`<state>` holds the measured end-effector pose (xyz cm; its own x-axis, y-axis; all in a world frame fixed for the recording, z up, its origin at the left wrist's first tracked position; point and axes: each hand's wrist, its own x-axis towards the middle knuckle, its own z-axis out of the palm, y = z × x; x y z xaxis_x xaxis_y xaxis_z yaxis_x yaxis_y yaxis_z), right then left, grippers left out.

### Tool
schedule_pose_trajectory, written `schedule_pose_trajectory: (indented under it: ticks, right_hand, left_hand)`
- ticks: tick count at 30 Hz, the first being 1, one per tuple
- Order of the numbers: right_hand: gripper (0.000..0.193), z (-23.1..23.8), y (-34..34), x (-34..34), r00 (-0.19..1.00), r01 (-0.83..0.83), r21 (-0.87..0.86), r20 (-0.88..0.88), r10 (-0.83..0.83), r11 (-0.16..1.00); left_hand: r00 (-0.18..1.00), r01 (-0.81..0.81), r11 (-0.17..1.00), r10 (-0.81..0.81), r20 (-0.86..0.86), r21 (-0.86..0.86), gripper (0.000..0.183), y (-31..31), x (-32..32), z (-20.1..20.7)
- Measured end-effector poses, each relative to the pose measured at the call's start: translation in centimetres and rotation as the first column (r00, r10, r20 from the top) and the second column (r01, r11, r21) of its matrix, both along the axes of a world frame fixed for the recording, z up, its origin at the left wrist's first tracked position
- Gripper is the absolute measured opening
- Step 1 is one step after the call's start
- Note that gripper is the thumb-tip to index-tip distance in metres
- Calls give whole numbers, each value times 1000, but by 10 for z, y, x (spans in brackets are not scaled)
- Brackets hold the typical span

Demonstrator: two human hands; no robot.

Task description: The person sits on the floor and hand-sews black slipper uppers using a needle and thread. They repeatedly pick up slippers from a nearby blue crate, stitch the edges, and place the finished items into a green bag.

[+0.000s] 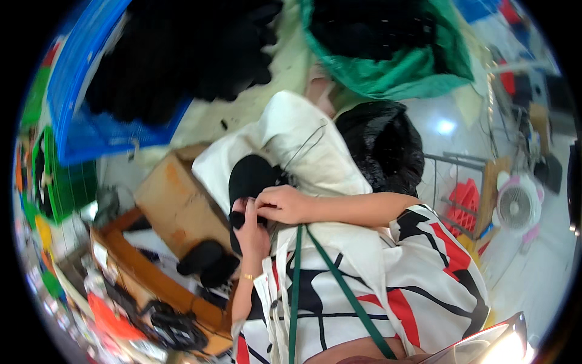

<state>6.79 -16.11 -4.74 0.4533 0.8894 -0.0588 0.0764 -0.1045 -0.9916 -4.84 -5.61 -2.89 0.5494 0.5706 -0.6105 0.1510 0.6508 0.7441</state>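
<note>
Over my lap, covered by a white cloth apron point(297, 124), I hold a black soft fabric piece point(251, 173) with a rounded end, shaped somewhat like a shoe upper or a sock. My left hand point(251, 238) is closed round its lower part, thumb pointing up. From the right, my right hand point(282, 204) reaches across with its fingers bent and pressed together against the piece, close to the left thumb. What lies between the right fingertips is too small to make out. Dark thread-like strands point(309, 142) lie on the apron beside the piece.
Ahead at left stands a blue crate point(91, 136) heaped with black pieces. A green bag point(388, 82) of black items and a black plastic bag point(382, 145) are ahead at right. A cardboard box point(182, 200), a wooden drawer point(157, 273) and a white fan point(517, 205) stand nearby.
</note>
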Motion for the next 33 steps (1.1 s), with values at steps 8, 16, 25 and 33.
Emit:
schedule_pose_trajectory:
  ticks: [8,16,25,33]
  right_hand:
    - [21,5,-9,24,944,102,-182,-292,-153,978]
    - [16,23,5,40,941,-51,-395,-327,-88,917]
    - [18,15,8,35,962,-38,-359,-266,-63,933]
    - [20,14,9,39,962,-59,-342,-271,-39,938]
  left_hand:
    - [959,-282,950,282,-22,-137,9,4,16,-1]
    - [969,-234,970,227,-94,-66,13,5,32,-3]
    - [963,-258,962,247,-110,-93,13,7,33,-1]
    - [966,-246,962,234,-113,-114,13,8,32,2]
